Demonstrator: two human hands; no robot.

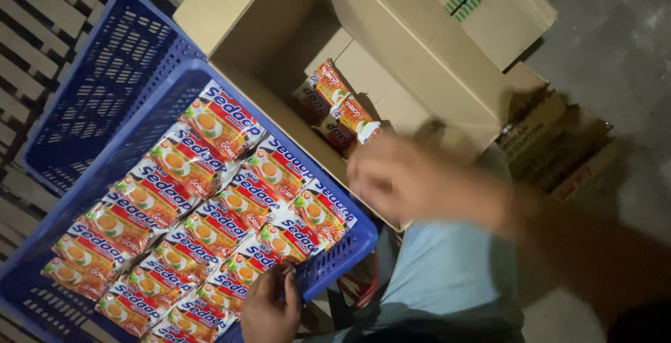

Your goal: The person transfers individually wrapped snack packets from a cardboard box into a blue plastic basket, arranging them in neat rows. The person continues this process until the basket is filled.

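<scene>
Packets already fill most of your blue crate, few remaining in the carton at one o'clock (blurred right hand, grip unreadable), while your left hand clamps the crate's rim at six.

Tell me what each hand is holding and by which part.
The left hand grips the blue crate by its near rim. The right hand is motion-blurred beside the cardboard box; whether it holds anything cannot be told.
</scene>
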